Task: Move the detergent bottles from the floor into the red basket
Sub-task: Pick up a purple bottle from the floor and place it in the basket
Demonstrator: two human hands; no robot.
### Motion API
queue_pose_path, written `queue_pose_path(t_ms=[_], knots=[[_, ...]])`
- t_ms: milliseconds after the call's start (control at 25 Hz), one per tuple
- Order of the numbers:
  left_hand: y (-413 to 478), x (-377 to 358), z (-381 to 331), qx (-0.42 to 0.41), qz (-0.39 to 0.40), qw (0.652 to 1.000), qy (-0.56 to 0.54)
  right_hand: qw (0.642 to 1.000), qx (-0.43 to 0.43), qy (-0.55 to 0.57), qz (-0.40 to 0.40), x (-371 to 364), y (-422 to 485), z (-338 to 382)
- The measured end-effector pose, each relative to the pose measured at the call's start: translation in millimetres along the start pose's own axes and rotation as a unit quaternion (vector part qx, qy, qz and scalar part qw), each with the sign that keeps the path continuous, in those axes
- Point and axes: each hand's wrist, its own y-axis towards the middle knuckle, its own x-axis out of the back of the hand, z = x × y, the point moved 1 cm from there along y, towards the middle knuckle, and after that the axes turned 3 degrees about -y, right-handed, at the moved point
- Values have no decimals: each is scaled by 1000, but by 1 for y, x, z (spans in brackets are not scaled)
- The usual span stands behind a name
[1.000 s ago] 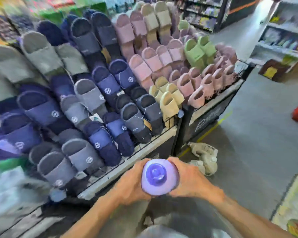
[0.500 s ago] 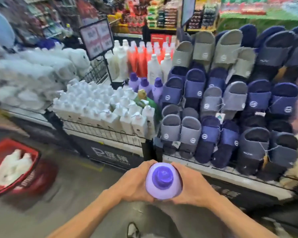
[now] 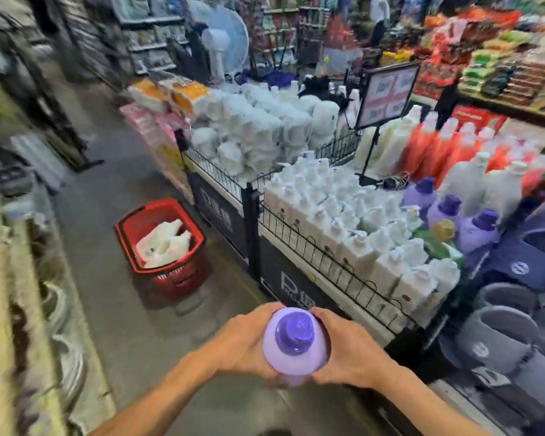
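Standing on grey aisle floor [image 3: 132,325], red basket [image 3: 177,276], beside fenced bottle display [image 3: 283,275]

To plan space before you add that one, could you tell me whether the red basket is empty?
Not empty: white bottles lie on their sides inside the red basket.

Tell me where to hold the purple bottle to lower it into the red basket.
The purple bottle: probably its broad body, from both flanks, as the left hand and right hand hold it; it is upright, cap up, sides rounded.
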Motion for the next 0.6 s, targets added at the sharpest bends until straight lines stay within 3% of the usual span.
queue_pose_path(t_ms=[320, 600], knots=[[7, 88, 115, 59, -88, 992, -70, 988, 120, -30, 91, -11, 171, 72], [30, 164, 185, 140, -183, 965, -128, 962, 222, -45, 153, -35, 328, 116]])
